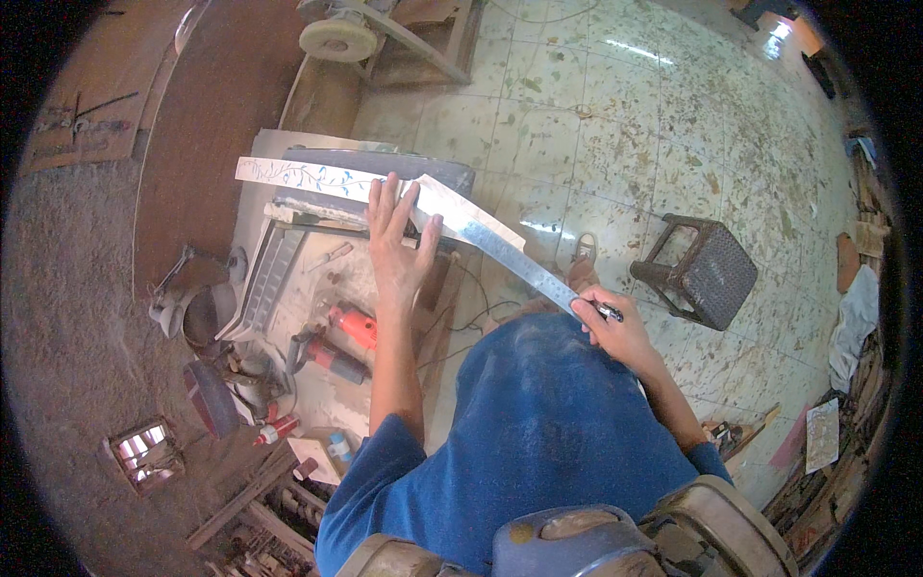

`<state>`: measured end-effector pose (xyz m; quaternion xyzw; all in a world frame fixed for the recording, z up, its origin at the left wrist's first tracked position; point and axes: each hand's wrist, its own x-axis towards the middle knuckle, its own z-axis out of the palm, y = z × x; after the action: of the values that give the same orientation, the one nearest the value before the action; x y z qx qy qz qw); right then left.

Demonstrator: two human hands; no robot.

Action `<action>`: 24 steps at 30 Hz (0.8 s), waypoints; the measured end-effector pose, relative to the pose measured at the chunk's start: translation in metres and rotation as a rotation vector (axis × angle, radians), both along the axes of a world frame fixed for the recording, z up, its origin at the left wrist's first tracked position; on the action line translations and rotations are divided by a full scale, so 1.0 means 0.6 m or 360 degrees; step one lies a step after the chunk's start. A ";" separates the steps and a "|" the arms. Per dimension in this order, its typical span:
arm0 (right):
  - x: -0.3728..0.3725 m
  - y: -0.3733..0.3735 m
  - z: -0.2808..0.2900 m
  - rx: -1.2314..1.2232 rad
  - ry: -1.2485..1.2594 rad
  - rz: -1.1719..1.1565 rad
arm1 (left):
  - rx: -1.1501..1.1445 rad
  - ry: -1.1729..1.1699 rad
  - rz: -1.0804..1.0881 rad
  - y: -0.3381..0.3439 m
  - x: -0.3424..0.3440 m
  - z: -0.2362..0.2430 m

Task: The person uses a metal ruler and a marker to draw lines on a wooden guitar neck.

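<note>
My left hand [394, 240] lies with its fingers spread over a long pale strip [288, 173] that carries a blue vine pattern. The strip rests across a dark, padded-looking surface [452, 173]. A metal ruler [524, 269] slants from near my left hand down to the right, lying partly over the pale strip's right part. At the ruler's near end, my right hand [615, 332] grips it with fingers closed. A black pen [608, 311] also sits in that hand. Whether the left fingertips touch the ruler is unclear.
Below my left forearm's side, a red power tool [354, 325] and a dark red-and-black one [332, 358] lie on a dusty bench. A woven-top stool [716, 274] stands on the tiled floor to the right. A round wheel machine [336, 40] is at the top.
</note>
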<state>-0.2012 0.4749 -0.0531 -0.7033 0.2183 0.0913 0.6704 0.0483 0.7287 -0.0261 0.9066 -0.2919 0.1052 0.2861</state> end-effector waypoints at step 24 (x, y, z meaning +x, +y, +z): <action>0.007 -0.007 0.009 -0.0096 0.0004 0.0061 | 0.0022 -0.0042 -0.0048 0.006 0.006 -0.007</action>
<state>-0.1972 0.4709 -0.0478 -0.7272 0.2082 0.0985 0.6466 0.0522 0.7321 -0.0305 0.9026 -0.3100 0.1108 0.2775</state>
